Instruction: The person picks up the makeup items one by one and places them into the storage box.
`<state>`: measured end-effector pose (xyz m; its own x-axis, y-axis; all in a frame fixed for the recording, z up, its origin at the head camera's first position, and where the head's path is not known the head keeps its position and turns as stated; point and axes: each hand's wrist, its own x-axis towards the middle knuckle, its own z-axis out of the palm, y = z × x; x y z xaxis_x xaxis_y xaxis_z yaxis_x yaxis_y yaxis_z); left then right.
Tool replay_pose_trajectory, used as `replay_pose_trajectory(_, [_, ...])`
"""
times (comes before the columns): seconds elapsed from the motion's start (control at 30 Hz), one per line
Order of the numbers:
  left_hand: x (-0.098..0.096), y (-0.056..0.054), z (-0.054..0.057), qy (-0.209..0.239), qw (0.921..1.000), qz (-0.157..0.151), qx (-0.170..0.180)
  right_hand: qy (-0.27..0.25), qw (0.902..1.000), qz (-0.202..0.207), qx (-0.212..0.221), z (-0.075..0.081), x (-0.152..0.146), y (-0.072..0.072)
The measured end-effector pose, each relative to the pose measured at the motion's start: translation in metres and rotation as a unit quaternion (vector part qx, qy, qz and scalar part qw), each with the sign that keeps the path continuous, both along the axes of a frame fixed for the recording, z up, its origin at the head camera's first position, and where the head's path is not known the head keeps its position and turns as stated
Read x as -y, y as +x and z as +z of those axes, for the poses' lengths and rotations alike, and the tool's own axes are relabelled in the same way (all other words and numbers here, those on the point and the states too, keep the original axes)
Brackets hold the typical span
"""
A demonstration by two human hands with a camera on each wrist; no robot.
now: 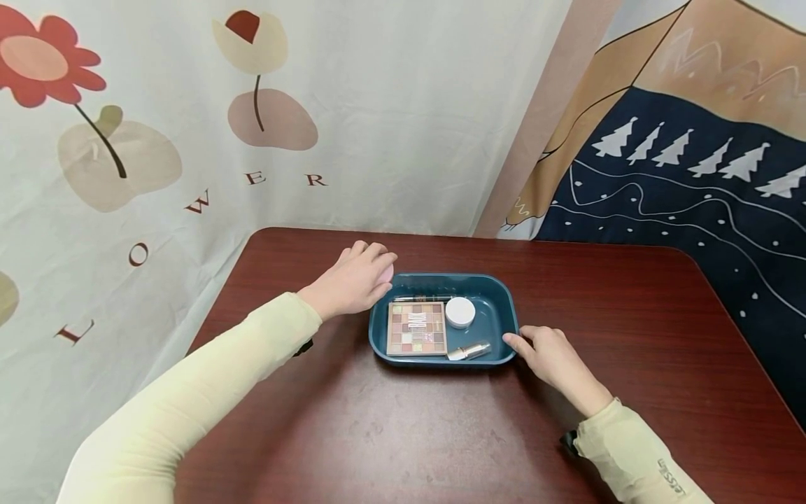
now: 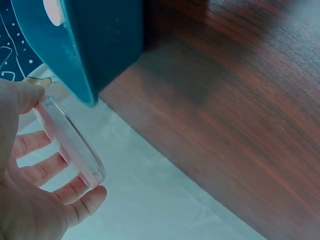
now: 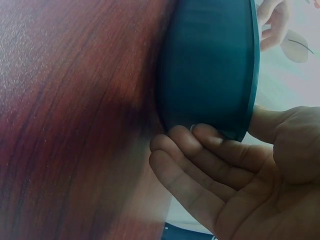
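My left hand (image 1: pixel 354 280) is at the left rim of the blue tray (image 1: pixel 494 308). Its thumb and fingers hold a round, flat pink case with a clear edge (image 2: pixel 75 147) by the rim, as the left wrist view shows. At the tray's right end, my right hand (image 1: pixel 557 355) grips the wall, thumb over the rim and fingers against the outside. Inside the tray lie an eyeshadow palette (image 1: pixel 403 330), a round white jar (image 1: pixel 460 313), a lipstick-like tube (image 1: pixel 471 351) and a slim stick (image 1: pixel 409 299) along the back.
The tray stands on a dark red wooden table (image 1: pixel 365 427) with rounded back corners. Behind it hangs a white flower-print curtain (image 1: pixel 403 126); a dark blue cloth with white trees (image 1: pixel 661 189) hangs at the right.
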<state>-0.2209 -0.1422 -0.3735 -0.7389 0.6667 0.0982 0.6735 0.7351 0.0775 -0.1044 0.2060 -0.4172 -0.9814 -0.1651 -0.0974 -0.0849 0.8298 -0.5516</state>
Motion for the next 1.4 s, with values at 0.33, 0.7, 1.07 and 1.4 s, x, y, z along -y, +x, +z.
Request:
replay_pose_trajectory(0.33, [-0.015,0.009,0.003,-0.015,0.9994,-0.030,0.000,0.003,0.9999,0.001,-0.011,-0.001,0.000,0.000])
replay_pose_trajectory(0.7, [-0.032,0.017,0.006,-0.021,0.9975,-0.068,0.003,0.005,0.9999,0.001,-0.011,-0.001,0.000,0.000])
replay_pose_trajectory(1.07, [-0.047,0.025,0.016,-0.048,0.9953,-0.080,0.026,0.006,1.0000,-0.003,0.001,0.000,0.001,0.000])
replay_pose_trajectory(1.4, [-0.058,0.031,0.018,-0.052,0.9917,-0.117,0.002,0.003,1.0000,-0.004,-0.002,0.000,0.001,0.001])
